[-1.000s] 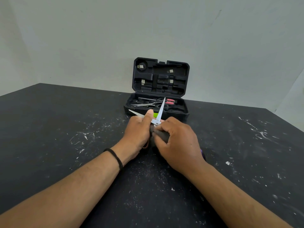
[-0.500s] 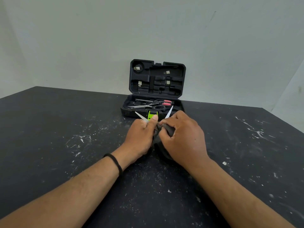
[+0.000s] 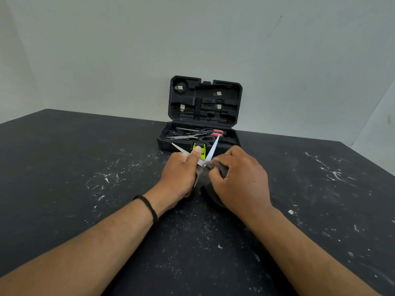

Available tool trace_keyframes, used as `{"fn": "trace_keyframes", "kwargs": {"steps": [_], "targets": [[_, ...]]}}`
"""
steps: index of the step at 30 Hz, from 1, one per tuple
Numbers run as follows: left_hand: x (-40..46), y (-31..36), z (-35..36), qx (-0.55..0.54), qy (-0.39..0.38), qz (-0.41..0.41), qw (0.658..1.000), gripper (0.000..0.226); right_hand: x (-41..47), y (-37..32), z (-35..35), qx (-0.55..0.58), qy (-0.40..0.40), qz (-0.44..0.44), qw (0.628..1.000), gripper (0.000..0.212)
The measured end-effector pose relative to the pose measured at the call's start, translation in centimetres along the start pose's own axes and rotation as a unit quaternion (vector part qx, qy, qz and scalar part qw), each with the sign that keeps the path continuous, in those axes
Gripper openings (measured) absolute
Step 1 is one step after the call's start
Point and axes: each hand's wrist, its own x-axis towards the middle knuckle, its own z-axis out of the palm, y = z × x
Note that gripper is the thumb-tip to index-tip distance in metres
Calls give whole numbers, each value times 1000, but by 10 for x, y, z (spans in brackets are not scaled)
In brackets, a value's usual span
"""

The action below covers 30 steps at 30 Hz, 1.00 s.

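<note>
Holding open scissors (image 3: pixel 212 150) low over table (image 3: pixel 85 159), just near side of open tool case (image 3: pixel 205 99). Blades spread in V, tips pointing far toward case, pivot between hands. Left hand (image 3: pixel 179 174) curled round left handle, thumb along left blade. Right hand (image 3: pixel 241 180) clamped on dark right handle. Likely next: draw handles together.
</note>
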Motion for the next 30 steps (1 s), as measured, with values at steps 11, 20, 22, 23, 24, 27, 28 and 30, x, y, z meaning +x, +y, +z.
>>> {"fn": "trace_keyframes", "kwargs": {"steps": [11, 20, 22, 23, 24, 27, 28, 30], "targets": [[-1, 1, 2, 12, -4, 30, 999, 70, 1, 6, 5, 53, 35, -43, 997, 12], [-4, 3, 2, 11, -21, 54, 998, 70, 3, 11, -2, 98, 18, -20, 995, 11], [-4, 3, 0, 14, -10, 48, 999, 68, 0, 9, 0, 90, -6, -45, 995, 11], [-4, 3, 0, 16, -14, 49, 999, 69, 3, 11, -1, 84, 1, -33, 996, 12], [-4, 3, 0, 18, -22, 54, 998, 71, 6, 12, -2, 76, 14, -10, 997, 13], [-5, 4, 3, 21, -44, 65, 997, 73, 14, 17, -9, 48, 50, 50, 996, 14], [-5, 3, 4, 16, -52, 66, 996, 74, 14, 17, -10, 49, 57, 55, 996, 13], [-6, 4, 4, 1, -81, 64, 995, 68, 12, 18, -10, 68, 62, 55, 994, 10]]}}
